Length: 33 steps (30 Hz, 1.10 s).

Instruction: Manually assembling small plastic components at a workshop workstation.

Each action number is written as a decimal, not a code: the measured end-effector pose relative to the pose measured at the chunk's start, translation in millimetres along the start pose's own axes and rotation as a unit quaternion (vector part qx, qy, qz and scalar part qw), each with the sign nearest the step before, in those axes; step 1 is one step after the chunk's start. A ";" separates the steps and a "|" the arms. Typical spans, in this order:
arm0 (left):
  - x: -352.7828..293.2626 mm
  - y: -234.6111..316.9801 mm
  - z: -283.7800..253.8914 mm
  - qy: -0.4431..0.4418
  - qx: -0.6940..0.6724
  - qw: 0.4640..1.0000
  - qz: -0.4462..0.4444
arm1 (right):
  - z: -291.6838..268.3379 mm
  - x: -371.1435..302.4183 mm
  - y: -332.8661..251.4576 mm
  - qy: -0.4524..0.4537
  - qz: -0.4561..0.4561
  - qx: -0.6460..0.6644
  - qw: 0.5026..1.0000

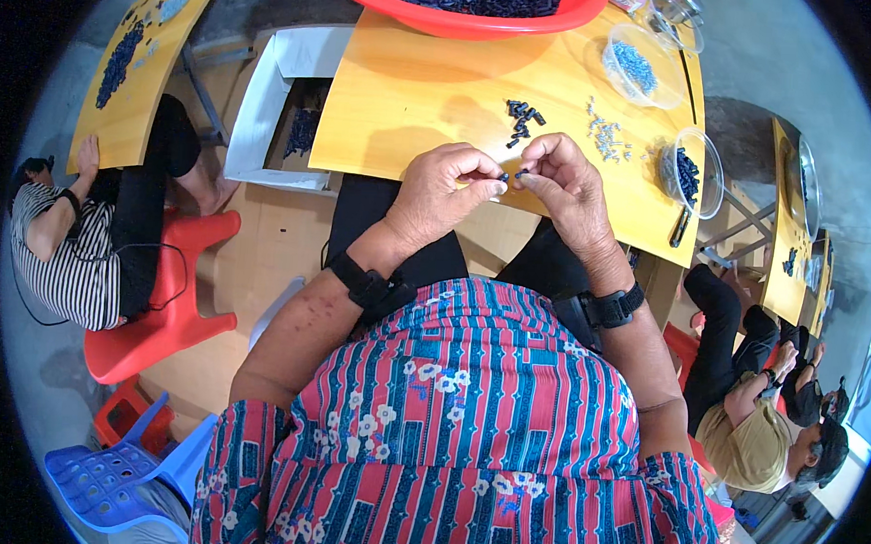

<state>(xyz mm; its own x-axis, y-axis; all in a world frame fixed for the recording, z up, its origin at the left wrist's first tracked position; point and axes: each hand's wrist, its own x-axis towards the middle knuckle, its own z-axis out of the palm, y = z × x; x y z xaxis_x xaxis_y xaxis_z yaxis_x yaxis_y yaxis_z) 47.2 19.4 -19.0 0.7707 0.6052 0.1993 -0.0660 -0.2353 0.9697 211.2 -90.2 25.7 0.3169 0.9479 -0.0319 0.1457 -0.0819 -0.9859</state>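
My left hand (448, 191) and my right hand (571, 195) meet just over the near edge of the yellow table (403, 89). Thumb and forefinger of the left are closed on a small black piece (504, 177). The right pinches another small dark piece (521, 173), its tip close to the first. Fingertips cover most of both, so I cannot tell whether they touch. Just beyond lies a loose heap of short black tubular parts (523, 122). Right of that, small silvery and clear bits (605, 134) are scattered on the tabletop.
A red basin (463, 24) full of black parts stands at the back. At right are a clear bowl of blue pieces (634, 68), a round clear tub (715, 176) with black parts, and a black stick-like tool (681, 227). A white box (252, 160) sits left; people work either side.
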 end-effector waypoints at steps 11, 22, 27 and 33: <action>-0.8 1.1 -2.9 -0.009 0.023 1.000 -0.002 | 5.5 2.0 -3.1 -0.019 0.007 -0.006 1.000; -0.9 0.2 -3.1 -0.012 0.037 0.999 0.013 | 5.6 2.9 -3.8 -0.015 -0.004 -0.037 0.999; -1.0 -0.3 -2.1 -0.009 0.033 0.999 0.015 | 4.8 2.6 -5.7 -0.013 -0.012 -0.069 0.997; -0.8 -1.1 -0.8 0.000 0.028 0.999 0.015 | 5.9 2.2 -9.5 0.002 -0.025 -0.139 0.990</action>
<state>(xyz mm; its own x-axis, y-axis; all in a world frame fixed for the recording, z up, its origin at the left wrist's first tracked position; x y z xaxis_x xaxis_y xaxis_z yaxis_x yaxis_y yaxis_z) 46.1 19.8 -20.1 0.7694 0.5966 0.2280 -0.0535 -0.2954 0.9539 204.9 -85.5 34.0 0.3059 0.9519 0.0171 0.4141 -0.1169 -0.9027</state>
